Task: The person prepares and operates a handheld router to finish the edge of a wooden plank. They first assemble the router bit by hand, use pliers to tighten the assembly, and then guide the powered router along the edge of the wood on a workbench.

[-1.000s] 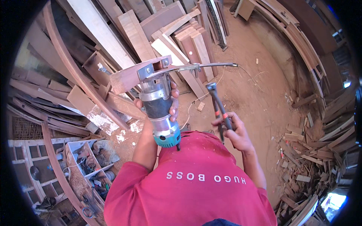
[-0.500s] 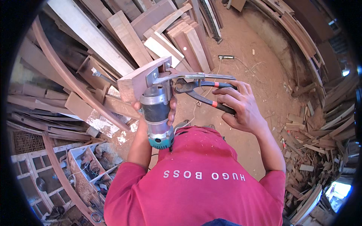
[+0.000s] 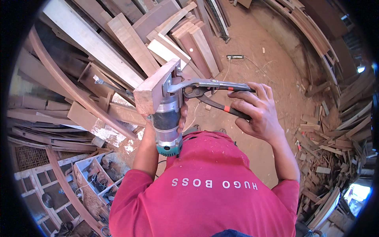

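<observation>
A trim router [image 3: 166,120] with a black and silver body and a teal end is gripped by my left hand [image 3: 183,116], whose fingers wrap around it from behind. Fixed to the router's upper end is a wooden block [image 3: 152,89] with a metal bracket. My right hand [image 3: 258,110] is closed on black-handled pliers [image 3: 221,106] with red bands, together with a flat metal wrench [image 3: 205,82] lying along them. The wrench's jaw reaches in at the bracket by the router's collet end. The pliers' jaws sit just below it; their exact contact is hidden.
Planks and boards [image 3: 130,39] lean in a stack ahead and to the left. A white divided box [image 3: 92,173] with odds and ends stands at lower left. Wood scraps [image 3: 323,158] pile up on the right. A black power strip [image 3: 235,57] with a cord lies on the floor.
The router and its wooden block have shifted slightly right and turned a little. My right hand has moved slightly right, and the pliers' upper handle now lies closer under the wrench.
</observation>
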